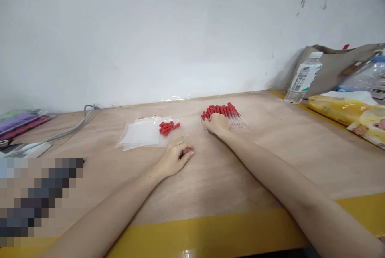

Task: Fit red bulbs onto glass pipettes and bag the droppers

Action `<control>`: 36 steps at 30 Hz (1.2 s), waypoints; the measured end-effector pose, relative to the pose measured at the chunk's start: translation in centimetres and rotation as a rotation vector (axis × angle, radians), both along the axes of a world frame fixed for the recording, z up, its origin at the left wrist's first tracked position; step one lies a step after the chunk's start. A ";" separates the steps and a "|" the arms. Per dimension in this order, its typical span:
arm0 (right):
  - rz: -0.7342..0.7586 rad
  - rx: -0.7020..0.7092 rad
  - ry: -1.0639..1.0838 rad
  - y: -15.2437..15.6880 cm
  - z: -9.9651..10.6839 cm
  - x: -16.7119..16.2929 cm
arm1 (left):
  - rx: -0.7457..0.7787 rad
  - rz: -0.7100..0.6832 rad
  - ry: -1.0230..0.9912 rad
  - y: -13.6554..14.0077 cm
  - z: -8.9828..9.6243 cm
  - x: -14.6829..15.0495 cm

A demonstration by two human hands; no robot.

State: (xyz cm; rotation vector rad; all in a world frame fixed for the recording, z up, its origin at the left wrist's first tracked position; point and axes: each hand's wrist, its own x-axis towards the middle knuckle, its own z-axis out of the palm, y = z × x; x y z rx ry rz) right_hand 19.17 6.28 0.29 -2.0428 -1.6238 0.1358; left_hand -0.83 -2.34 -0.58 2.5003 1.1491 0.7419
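Observation:
My right hand is closed, its fingertips on a glass dropper at the left end of a row of droppers. Red rubber bulbs cap the thin clear tubes, which lie side by side; my hand covers some of them. Left of that hand, several bare glass tubes lie in a row without bulbs. Loose red bulbs form a small pile on clear plastic bags. My left hand rests on the table below the bags, fingers loosely curled, thumb apart, holding nothing.
The wooden table has yellow tape along its front edge. A water bottle, a grey bag and a yellow tissue pack stand at the right. A grey cable and colourful packets lie at the left.

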 end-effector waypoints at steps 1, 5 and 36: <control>-0.002 -0.004 -0.013 0.0 -0.1 0.2 | -0.002 0.000 0.003 0.0 0.0 0.0; 0.021 0.034 -0.075 -0.5 -0.3 0.4 | 0.000 0.001 0.012 0.0 0.0 0.0; 0.438 0.017 0.046 -10.0 -0.7 2.5 | 0.382 0.464 0.333 7.7 2.9 -0.8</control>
